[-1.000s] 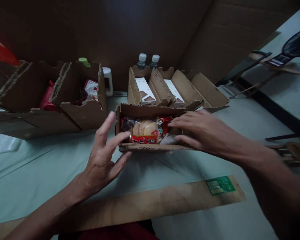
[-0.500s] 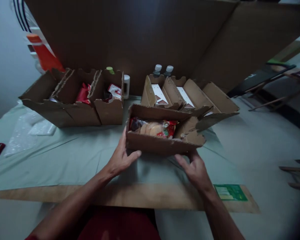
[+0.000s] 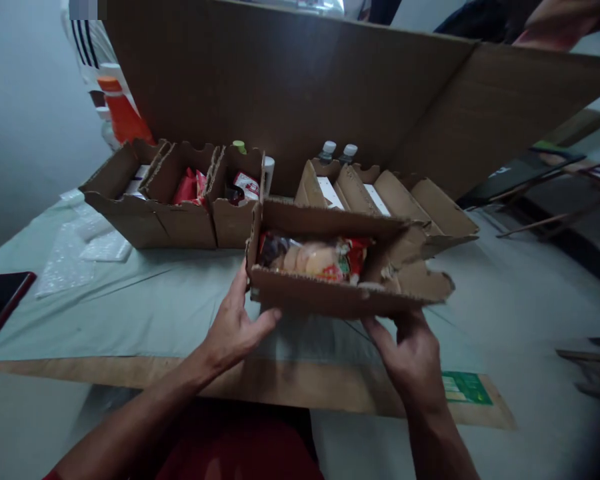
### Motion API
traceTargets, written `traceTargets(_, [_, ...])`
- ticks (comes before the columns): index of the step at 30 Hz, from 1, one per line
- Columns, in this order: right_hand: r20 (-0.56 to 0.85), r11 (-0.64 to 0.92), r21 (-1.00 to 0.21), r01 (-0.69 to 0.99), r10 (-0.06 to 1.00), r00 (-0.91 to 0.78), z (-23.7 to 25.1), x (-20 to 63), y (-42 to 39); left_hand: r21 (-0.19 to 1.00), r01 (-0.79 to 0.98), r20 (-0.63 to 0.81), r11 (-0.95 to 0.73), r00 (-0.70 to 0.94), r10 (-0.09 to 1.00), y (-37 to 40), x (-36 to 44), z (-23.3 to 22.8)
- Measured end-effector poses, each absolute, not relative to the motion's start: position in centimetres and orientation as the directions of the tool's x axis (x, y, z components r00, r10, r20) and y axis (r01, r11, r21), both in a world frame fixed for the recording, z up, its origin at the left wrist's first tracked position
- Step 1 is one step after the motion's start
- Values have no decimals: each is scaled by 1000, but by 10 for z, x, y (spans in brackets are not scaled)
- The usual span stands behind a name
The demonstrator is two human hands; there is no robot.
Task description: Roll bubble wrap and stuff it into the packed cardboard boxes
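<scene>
Between my two hands is an open cardboard box (image 3: 320,297), raised above the table and tilted toward me. Inside lies a clear and red plastic packet (image 3: 315,259) with round, pale, biscuit-like pieces. My left hand (image 3: 235,327) grips the box's left end, its thumb along the near side and the fingers partly hidden. My right hand (image 3: 410,353) supports the box from below at the right, with its fingertips out of sight under the cardboard.
Cardboard bins (image 3: 180,223) with packets stand at the back left; more bins (image 3: 390,190) hold white pieces at the right. Behind rises a tall cardboard panel (image 3: 280,87). An orange bottle (image 3: 123,110), bubble wrap (image 3: 70,257) and a phone (image 3: 3,300) are at the left. Other people are beyond the panel.
The box has come closer to me and a little to the right, with both hands on it. The whole view has shifted, showing more of the phone and of the area beyond the panel.
</scene>
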State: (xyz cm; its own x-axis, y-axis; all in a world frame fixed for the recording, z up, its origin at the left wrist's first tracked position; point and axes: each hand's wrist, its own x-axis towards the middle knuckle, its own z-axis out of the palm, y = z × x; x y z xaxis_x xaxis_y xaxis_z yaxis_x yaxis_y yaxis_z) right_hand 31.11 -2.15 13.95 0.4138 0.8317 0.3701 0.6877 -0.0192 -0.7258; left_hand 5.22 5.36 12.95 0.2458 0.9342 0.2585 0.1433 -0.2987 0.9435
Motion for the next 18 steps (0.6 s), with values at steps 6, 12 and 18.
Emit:
traceTargets(6, [249,10,-833,553,900,358,89,282,-86,954,174,204,-243,215,955,77,29,99])
traceTargets(12, [156,-66,-889,454,887,435,69,316,-51,916,291,251,-275,120,961,86,46,65])
traceTargets(18, [50,-96,-917,386,935,351,66,332,-12,887,310,265,-342,265,927,33,91,45])
